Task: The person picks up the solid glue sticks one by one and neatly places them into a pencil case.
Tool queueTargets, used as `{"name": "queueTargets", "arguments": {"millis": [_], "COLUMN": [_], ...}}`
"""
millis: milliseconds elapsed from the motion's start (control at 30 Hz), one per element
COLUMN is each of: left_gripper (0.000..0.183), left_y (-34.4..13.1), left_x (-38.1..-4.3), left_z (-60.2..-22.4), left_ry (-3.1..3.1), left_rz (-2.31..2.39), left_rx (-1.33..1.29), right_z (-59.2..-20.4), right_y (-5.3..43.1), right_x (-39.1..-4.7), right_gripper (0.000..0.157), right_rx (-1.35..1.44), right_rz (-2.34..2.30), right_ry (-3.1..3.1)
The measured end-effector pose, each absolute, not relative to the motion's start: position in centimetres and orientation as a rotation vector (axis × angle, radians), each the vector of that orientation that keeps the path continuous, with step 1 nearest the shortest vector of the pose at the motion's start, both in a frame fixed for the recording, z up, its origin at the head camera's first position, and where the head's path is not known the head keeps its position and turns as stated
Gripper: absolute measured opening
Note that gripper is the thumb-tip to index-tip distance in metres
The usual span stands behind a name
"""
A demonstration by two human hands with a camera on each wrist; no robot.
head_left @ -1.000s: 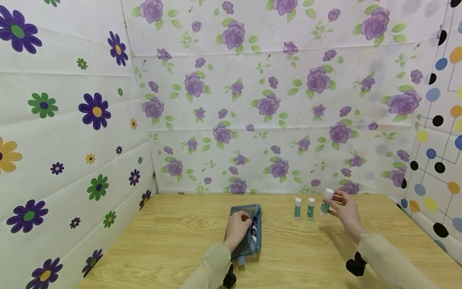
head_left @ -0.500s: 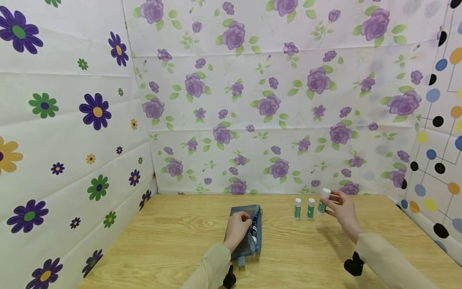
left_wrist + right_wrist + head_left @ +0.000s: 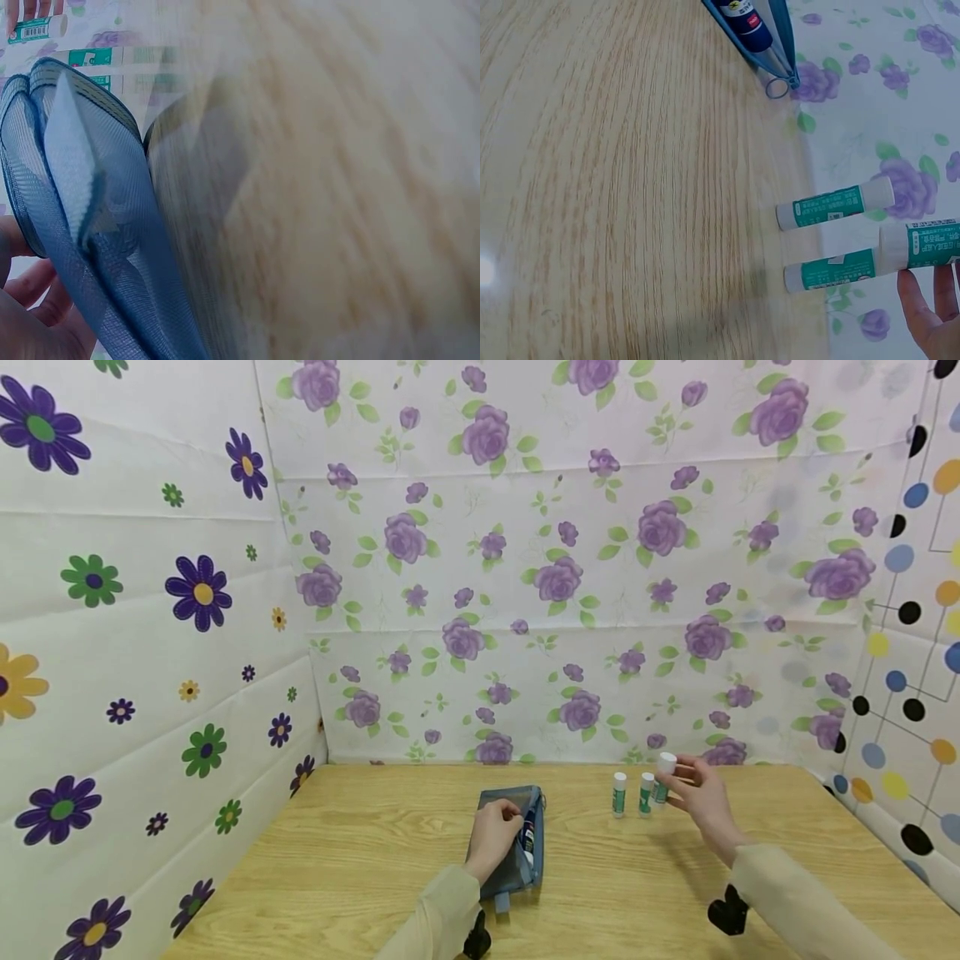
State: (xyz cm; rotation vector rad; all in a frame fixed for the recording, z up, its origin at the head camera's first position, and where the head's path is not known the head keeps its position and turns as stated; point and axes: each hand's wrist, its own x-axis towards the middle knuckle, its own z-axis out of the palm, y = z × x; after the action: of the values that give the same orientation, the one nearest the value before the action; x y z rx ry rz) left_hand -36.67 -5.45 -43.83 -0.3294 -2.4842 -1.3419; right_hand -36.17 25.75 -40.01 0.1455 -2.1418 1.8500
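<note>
A blue mesh zip pouch [image 3: 512,882] lies on the table, its opening facing right. My left hand [image 3: 492,837] pinches the pouch's edge at that opening; in the left wrist view its fingers [image 3: 52,304] lie behind the mesh. Inside shows a dark blue tube [image 3: 748,28] with a white and red label. My right hand [image 3: 707,802] holds a green-labelled glue stick [image 3: 667,763] with its white cap up, raised off the table. Two similar glue sticks, one on the left [image 3: 618,796] and one on the right [image 3: 646,797], stand upright. The held one overlaps the right one in the head view.
The wooden table [image 3: 360,843] reaches back to a wall cloth with purple roses [image 3: 558,578]. A flower-print cloth [image 3: 202,752] closes the left side and a dotted cloth [image 3: 892,781] the right. A metal ring [image 3: 777,88] hangs at the pouch's zip end.
My right hand has moved left with the glue stick, bringing it close beside the two standing ones. The left hand and the pouch have stayed in place.
</note>
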Motion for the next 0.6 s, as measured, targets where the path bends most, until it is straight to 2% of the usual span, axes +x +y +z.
{"name": "queueTargets", "arguments": {"millis": [600], "left_gripper": [0.009], "left_y": [-5.5], "left_x": [-37.1], "left_z": [-44.2], "left_ry": [-2.479], "left_rz": [-1.333], "left_rx": [-0.327], "right_z": [-39.9], "right_y": [24.3], "right_x": [-36.3], "right_gripper": [0.056], "right_rx": [0.209], "right_rz": [1.836], "right_ry": [-2.152]}}
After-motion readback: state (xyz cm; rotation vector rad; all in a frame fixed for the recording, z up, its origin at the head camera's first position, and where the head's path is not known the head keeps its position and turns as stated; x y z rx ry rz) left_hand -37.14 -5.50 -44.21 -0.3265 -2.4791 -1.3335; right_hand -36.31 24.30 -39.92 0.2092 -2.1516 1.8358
